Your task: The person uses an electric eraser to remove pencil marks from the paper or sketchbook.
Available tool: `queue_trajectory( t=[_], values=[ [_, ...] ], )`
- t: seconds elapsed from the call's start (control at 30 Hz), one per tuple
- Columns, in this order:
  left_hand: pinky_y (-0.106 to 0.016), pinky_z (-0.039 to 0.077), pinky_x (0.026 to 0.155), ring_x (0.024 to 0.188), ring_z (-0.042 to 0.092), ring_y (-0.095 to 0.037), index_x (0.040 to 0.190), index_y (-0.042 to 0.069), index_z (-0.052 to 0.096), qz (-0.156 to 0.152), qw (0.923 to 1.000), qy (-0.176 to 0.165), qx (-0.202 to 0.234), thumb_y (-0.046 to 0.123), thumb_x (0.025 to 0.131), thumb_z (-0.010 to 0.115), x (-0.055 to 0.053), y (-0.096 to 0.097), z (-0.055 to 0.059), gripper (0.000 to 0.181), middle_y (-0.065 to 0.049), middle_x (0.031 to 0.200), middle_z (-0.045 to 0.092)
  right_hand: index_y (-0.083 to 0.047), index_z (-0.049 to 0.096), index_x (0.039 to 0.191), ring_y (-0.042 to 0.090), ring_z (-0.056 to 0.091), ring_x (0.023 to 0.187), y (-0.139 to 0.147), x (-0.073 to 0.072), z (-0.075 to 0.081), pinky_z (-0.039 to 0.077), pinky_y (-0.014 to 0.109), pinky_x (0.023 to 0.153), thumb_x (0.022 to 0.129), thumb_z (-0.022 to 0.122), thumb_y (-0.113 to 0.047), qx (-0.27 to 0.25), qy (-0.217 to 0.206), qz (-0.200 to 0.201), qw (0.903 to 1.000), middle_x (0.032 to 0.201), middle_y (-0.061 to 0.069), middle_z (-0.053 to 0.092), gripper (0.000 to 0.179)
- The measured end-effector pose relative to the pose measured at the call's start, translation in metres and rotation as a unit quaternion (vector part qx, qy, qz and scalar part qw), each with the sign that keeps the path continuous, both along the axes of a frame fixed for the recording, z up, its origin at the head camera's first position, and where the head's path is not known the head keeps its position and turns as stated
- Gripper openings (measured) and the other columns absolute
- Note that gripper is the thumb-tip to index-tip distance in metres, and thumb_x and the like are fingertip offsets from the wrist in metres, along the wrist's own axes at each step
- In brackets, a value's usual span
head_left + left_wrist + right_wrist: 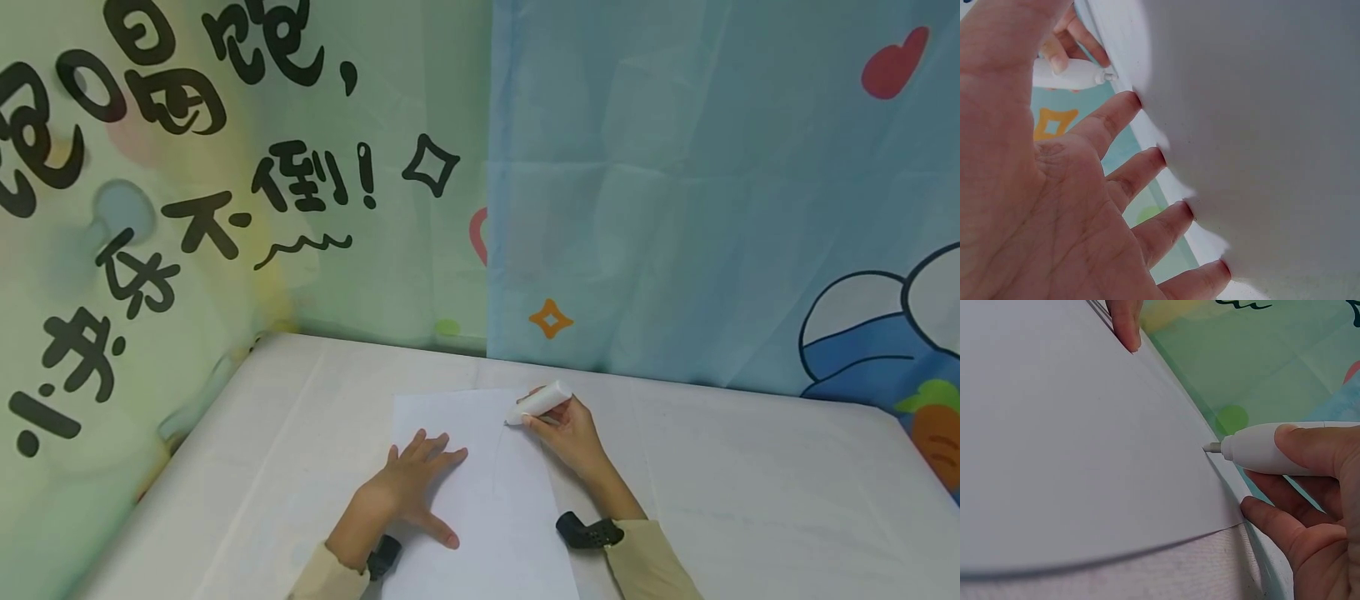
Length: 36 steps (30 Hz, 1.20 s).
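A sheet of white paper (pixel 495 542) lies on the white-covered table. My left hand (pixel 412 486) rests on its left part with fingers spread, and in the left wrist view the fingertips (pixel 1125 100) press on the sheet. Near the paper's far right corner, my right hand (pixel 576 437) grips a thick white pen-shaped tool (pixel 546 399) between thumb and fingers. In the right wrist view the narrow pale tip of this tool (pixel 1260 447) meets the paper's surface. One of the right fingers touches down by the sheet's edge. A faint line runs down the paper below the tip.
The white tablecloth (pixel 720 483) stretches out on both sides of the paper. Behind the table hang a green curtain (pixel 390 275) with dark lettering and a blue curtain (pixel 675 208) with printed pictures. Dark wrist cameras (pixel 588 532) sit by both sleeves.
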<state>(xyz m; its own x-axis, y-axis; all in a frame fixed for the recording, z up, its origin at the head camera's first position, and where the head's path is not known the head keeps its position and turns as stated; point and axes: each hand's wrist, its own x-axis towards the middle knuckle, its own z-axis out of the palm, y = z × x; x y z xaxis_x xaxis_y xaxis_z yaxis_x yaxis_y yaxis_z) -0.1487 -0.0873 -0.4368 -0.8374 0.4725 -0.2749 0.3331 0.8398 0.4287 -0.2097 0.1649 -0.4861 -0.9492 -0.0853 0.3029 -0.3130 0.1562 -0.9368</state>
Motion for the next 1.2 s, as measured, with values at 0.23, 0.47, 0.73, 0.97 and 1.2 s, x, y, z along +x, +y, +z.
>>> queue_trajectory(
  t=[0.23, 0.47, 0.73, 0.97, 1.2],
  values=[
    [-0.068, 0.017, 0.112, 0.147, 0.016, -0.042, 0.149, 0.016, 0.04, -0.003, 0.9999, 0.007, 0.008, 0.043, 0.058, 0.092, 0.0003, -0.0001, 0.0017, 0.107, -0.013, 0.158, 0.028, 0.014, 0.051, 0.118, -0.002, 0.061, 0.093, -0.0002, 0.0, 0.0031, 0.051, 0.014, 0.085, 0.081, 0.07, 0.013, -0.008, -0.044, 0.002, 0.999, 0.114, 0.031, 0.06, 0.041],
    [-0.069, 0.017, 0.111, 0.147, 0.016, -0.042, 0.149, 0.016, 0.04, -0.003, 0.9999, 0.01, 0.009, 0.043, 0.058, 0.092, -0.0002, 0.0, 0.002, 0.108, -0.013, 0.158, 0.029, 0.013, 0.051, 0.12, -0.002, 0.061, 0.094, 0.0, -0.0001, 0.0055, 0.051, 0.015, 0.085, 0.082, 0.069, 0.013, -0.004, -0.057, -0.001, 0.9984, 0.116, 0.031, 0.059, 0.042],
    [-0.069, 0.017, 0.111, 0.147, 0.015, -0.042, 0.149, 0.015, 0.04, -0.004, 0.9999, 0.007, 0.013, 0.042, 0.059, 0.092, 0.0006, -0.0004, 0.0031, 0.107, -0.013, 0.158, 0.028, 0.014, 0.051, 0.117, -0.002, 0.061, 0.093, -0.0007, -0.0005, 0.0045, 0.051, 0.015, 0.084, 0.08, 0.069, 0.015, -0.01, -0.051, 0.002, 0.9986, 0.114, 0.032, 0.059, 0.042],
    [-0.069, 0.017, 0.111, 0.147, 0.016, -0.042, 0.148, 0.016, 0.04, -0.004, 0.9999, 0.008, 0.007, 0.042, 0.059, 0.092, 0.0005, -0.0002, 0.0021, 0.107, -0.013, 0.158, 0.029, 0.016, 0.05, 0.118, -0.001, 0.061, 0.092, -0.0008, -0.0001, 0.0041, 0.053, 0.017, 0.083, 0.081, 0.068, 0.016, -0.02, -0.052, 0.011, 0.9984, 0.114, 0.032, 0.058, 0.041],
    [-0.069, 0.018, 0.111, 0.147, 0.017, -0.042, 0.148, 0.016, 0.041, -0.003, 0.9999, 0.013, 0.0, 0.043, 0.058, 0.092, 0.0005, -0.0003, 0.0, 0.107, -0.013, 0.158, 0.029, 0.013, 0.051, 0.117, -0.003, 0.061, 0.092, -0.0023, 0.0006, 0.0029, 0.052, 0.019, 0.085, 0.081, 0.068, 0.015, 0.0, -0.052, 0.004, 0.9986, 0.113, 0.03, 0.061, 0.04]
  ],
)
